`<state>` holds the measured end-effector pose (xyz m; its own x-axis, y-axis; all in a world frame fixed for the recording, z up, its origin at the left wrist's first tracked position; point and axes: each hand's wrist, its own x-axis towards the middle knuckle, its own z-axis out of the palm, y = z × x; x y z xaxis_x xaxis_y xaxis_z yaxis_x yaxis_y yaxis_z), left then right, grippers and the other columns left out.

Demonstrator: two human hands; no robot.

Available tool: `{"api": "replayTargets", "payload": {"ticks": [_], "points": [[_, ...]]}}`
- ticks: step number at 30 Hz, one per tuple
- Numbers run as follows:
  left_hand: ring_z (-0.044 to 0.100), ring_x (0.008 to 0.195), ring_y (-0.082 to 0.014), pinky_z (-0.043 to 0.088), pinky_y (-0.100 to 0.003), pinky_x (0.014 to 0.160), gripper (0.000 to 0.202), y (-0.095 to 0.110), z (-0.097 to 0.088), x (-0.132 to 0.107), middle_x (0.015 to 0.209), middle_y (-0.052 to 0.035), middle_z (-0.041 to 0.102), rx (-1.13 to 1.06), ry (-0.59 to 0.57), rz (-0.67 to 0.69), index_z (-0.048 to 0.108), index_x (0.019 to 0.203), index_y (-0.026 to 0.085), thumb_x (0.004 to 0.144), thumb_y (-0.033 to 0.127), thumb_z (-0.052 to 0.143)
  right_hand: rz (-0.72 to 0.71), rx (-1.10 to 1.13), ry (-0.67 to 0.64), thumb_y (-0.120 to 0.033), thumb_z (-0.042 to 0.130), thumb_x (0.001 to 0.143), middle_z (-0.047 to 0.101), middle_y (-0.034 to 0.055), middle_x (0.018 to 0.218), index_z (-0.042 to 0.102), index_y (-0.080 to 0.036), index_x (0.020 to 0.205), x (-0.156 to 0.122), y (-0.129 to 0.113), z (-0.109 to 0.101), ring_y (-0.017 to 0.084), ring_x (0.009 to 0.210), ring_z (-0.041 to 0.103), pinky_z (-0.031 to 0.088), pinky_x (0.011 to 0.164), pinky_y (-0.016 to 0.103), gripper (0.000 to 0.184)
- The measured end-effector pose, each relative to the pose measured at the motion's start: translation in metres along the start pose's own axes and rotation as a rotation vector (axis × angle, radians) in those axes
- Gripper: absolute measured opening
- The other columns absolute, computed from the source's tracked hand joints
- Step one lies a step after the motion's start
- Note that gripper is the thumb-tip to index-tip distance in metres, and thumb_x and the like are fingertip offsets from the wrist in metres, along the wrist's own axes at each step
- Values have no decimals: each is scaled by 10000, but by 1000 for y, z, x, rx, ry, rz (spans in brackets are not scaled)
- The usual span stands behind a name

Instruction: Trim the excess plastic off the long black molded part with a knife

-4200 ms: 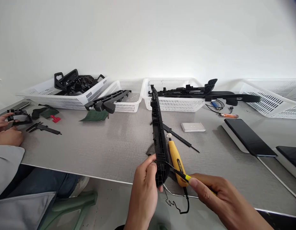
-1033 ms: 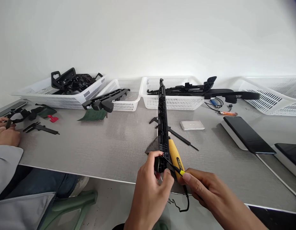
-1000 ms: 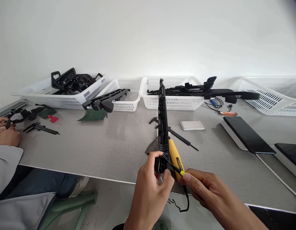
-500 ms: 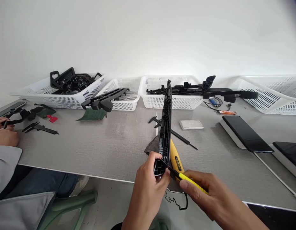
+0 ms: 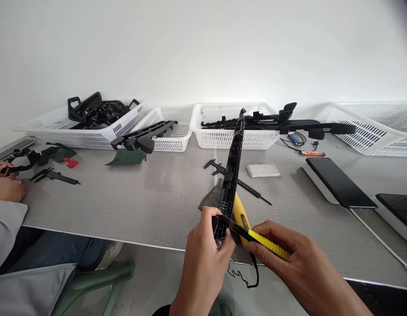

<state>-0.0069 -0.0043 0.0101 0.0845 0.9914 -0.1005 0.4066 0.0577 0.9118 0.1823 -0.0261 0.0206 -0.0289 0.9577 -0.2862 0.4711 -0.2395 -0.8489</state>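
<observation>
My left hand (image 5: 203,259) is closed round the near end of a long black plastic strip (image 5: 232,175), which rises away from me and leans to the right. My right hand (image 5: 289,259) grips a slim yellow-handled knife (image 5: 267,243); its dark blade touches the strip's near end beside my left fingers. Under the strip on the grey table (image 5: 140,202) lies a fat yellow tool (image 5: 240,215) with a black cord hanging over the table's edge.
White baskets (image 5: 238,139) with black plastic parts line the back wall. A small white box (image 5: 263,170), a thin black strip (image 5: 249,188), green cloth (image 5: 126,158) and dark tablets (image 5: 340,182) lie on the table. Another person's hands (image 5: 5,184) hold a black part at far left.
The strip's far end has swung from leaning left to leaning right. My right hand has slid back along the knife, so more of the yellow handle shows.
</observation>
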Motion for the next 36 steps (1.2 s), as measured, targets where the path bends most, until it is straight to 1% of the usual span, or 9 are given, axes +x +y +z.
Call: {"api": "replayTargets", "payload": {"ticks": [4,9,16,19,22,26,30,33,36], "points": [[408,579,-116,344,-205,531,142,2,-4,-1,774,60,567,-123,-49,-37,521,1104,257,995,345,548,-50,56,-66,-588,682,974,618,-7,764,750,-231,903,4,6,-1,155,697,506,388,600,239,370],[298,537,-100,252,-206,487,186,0,-9,-1,711,88,457,-133,-145,-85,513,1160,264,1006,350,571,-61,54,-121,-610,682,965,638,10,786,765,-213,883,5,4,-7,155,702,510,410,607,236,414],[450,640,-118,400,-199,588,206,2,-6,-5,841,48,532,-168,-173,-26,465,1178,275,1016,339,576,-81,96,-150,-596,690,1002,679,16,848,803,-240,962,5,8,-15,167,773,562,468,678,222,376],[458,675,-128,392,-206,605,235,5,-7,-7,877,35,529,-176,-202,-27,463,1205,275,1011,337,580,-72,100,-156,-605,705,997,676,15,843,810,-248,967,3,10,-17,172,778,570,473,679,223,373],[410,650,-124,350,-215,589,251,8,-10,-10,881,33,519,-183,-224,-60,467,1235,275,1024,367,566,-65,107,-154,-617,721,985,655,11,819,809,-247,955,2,11,-17,170,758,553,464,663,225,382],[342,619,-110,303,-216,564,225,12,-13,-12,869,41,485,-203,-247,-93,469,1192,268,1030,384,574,-58,134,-145,-622,740,968,642,7,802,805,-243,941,0,9,-18,162,742,533,448,652,221,386],[326,624,-110,294,-217,561,216,13,-13,-12,872,42,474,-237,-259,-88,464,1163,267,1027,375,592,-53,134,-158,-602,749,961,615,-3,767,808,-243,925,-2,4,-19,148,700,491,423,622,218,365],[390,667,-123,342,-227,607,241,13,-13,-11,926,25,541,-223,-255,-69,474,1198,267,1033,391,597,-41,126,-137,-597,752,949,617,-5,762,803,-244,896,-3,0,-19,147,696,487,420,619,218,361],[494,779,-157,386,-253,678,265,12,-13,-13,1055,-18,629,-177,-244,-48,494,1237,265,1037,412,588,-29,106,-108,-601,735,954,626,0,775,802,-243,905,-3,0,-20,158,720,512,434,635,222,368]]}}
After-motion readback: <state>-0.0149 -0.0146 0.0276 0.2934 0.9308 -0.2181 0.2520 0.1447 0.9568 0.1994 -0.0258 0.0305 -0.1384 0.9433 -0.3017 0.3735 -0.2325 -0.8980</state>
